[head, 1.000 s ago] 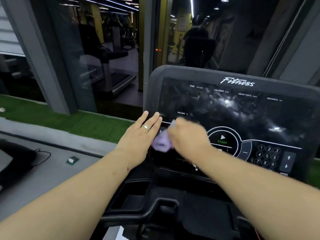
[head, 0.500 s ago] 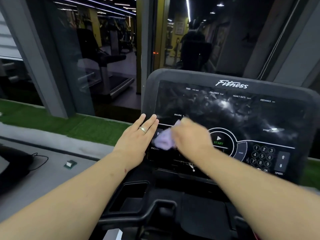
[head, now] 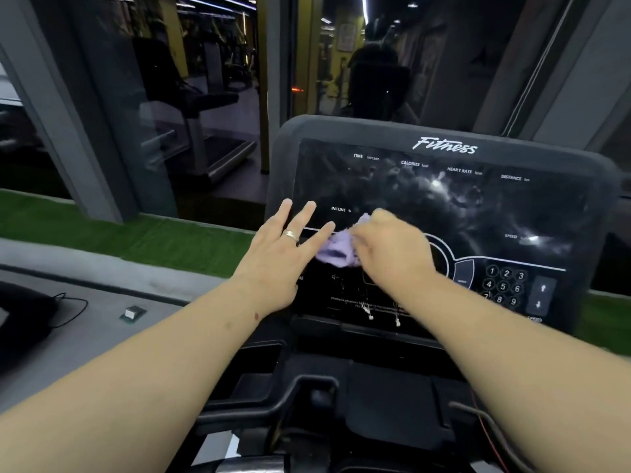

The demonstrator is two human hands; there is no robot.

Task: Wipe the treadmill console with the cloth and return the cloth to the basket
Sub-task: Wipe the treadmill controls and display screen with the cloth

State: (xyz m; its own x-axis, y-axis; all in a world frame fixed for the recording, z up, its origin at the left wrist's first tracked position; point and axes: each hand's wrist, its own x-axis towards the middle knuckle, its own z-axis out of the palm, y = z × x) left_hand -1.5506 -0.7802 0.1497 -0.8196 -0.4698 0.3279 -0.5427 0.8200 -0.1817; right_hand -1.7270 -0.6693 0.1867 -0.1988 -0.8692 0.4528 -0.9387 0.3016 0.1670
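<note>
The black treadmill console (head: 444, 199) fills the right half of the view, with a glossy smudged panel, a keypad and arrow keys at its lower right. My right hand (head: 392, 254) grips a bunched lilac cloth (head: 336, 249) and presses it on the panel's lower left, over the round start button. My left hand (head: 283, 247), a ring on one finger, lies flat with straight spread fingers on the console's left edge, its fingertips next to the cloth. No basket is in view.
Below the console are black cup holders (head: 259, 367) and a handlebar (head: 290, 397). A red cable (head: 488, 435) runs at the lower right. To the left lie a grey floor ledge with a small box (head: 133, 313), a black cord (head: 68, 308), green turf and glass walls.
My right hand with the cloth has shifted slightly up and left on the panel. My left hand's fingers have spread apart. The camera has tilted down a little.
</note>
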